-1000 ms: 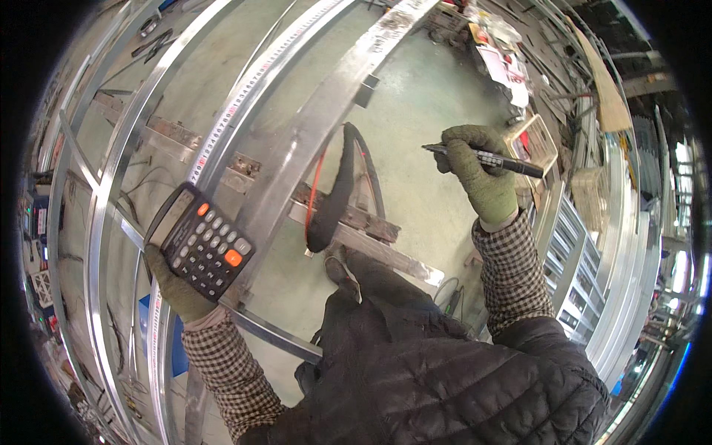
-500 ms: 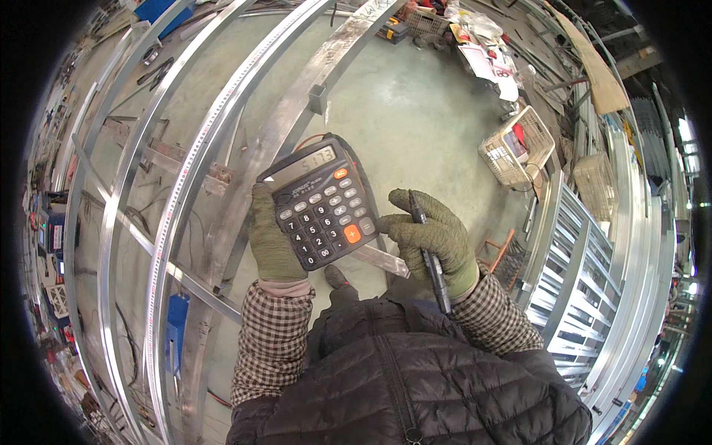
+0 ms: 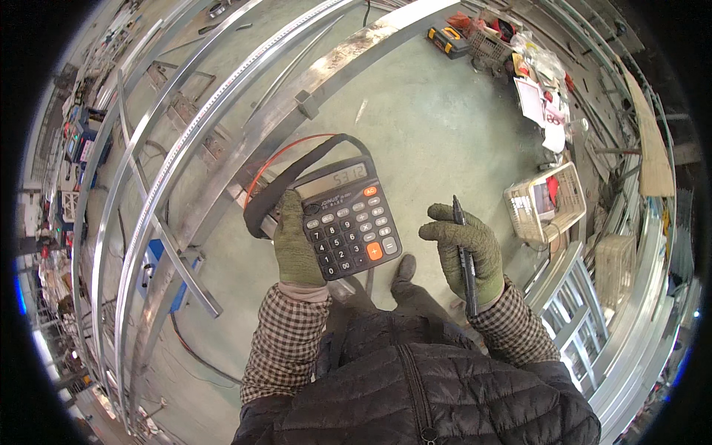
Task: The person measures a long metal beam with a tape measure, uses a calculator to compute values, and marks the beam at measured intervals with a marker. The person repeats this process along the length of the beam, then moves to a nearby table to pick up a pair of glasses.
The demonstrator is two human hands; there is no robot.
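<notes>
1. Our gloved left hand (image 3: 297,245) grips a calculator (image 3: 348,220) by its left edge, held up over the floor (image 3: 445,126).
2. Our gloved right hand (image 3: 467,248), fingers partly curled, holds a pen (image 3: 465,256) just right of it.

Left hand (image 3: 297,245), in an olive knit glove: fingers closed in a grip, thumb up. Right hand (image 3: 469,251), gloved alike: fingers curled, palm facing left. Forearms bent inward.

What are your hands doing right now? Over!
Left hand grips black calculator. Right hand holds black pen, clear of the keys. Nothing between them. Over.
</notes>
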